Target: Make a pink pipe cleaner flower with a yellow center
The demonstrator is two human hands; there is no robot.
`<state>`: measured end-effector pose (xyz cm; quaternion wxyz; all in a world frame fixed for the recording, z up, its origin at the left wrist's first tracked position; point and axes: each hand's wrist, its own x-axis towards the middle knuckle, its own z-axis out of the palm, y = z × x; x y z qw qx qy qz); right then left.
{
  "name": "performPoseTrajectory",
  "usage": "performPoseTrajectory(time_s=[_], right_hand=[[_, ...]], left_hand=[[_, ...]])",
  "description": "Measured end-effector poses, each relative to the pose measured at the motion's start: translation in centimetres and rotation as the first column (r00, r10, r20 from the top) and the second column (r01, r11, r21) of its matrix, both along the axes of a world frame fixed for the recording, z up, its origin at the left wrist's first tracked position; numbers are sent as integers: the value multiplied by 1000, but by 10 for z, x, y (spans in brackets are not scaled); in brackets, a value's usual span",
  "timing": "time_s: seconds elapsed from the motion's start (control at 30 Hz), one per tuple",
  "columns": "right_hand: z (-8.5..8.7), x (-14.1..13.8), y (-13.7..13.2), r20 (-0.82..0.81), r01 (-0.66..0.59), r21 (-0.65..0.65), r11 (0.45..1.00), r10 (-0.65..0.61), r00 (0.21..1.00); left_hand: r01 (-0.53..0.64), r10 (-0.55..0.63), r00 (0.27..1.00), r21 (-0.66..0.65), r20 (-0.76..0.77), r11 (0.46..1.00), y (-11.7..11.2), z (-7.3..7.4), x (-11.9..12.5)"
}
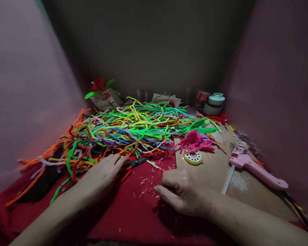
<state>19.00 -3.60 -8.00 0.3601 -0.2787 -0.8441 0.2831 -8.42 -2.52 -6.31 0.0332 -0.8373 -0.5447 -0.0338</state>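
Note:
A big heap of colourful pipe cleaners (123, 131) covers the far half of a red cloth (133, 212). My left hand (101, 176) lies flat at the heap's near edge, fingers stretched out toward small black scissors (138, 161). My right hand (181, 191) rests on the red cloth among small cut scraps (146, 186), fingers curled with the tips together; I cannot make out anything in them. A bundle of pink pipe cleaners (195, 141) and a yellow tape roll (193, 158) lie just beyond my right hand.
A pink glue gun (254, 167) lies on a brown board (220, 171) at the right, with a white glue stick (228, 179) beside it. Small jars (214, 103) and a red flower with green leaves (100, 87) stand at the back. Pink walls close in both sides.

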Motion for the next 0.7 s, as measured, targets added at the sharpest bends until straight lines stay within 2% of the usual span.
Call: performPoseTrajectory(time_s=[0.07,0.17,0.33,0.53,0.7], right_hand=[[0,0,0,4,5,-2,1000,-5,1000],[2,-1,0,3,4,7,1000,-4,1000],[3,-1,0,12,3,23,1000,-3,1000],[1,0,0,2,11,22,1000,-11,1000],[2,0,0,-8,3,31,1000,-3,1000]], left_hand=[[42,-41,999,-42,8,998,4,-3,0],[40,-39,999,-49,32,998,11,-2,2],[69,-69,998,-3,2,998,23,4,14],[86,-84,996,55,-35,995,44,-1,21],[81,-80,997,56,-22,995,42,-2,23]])
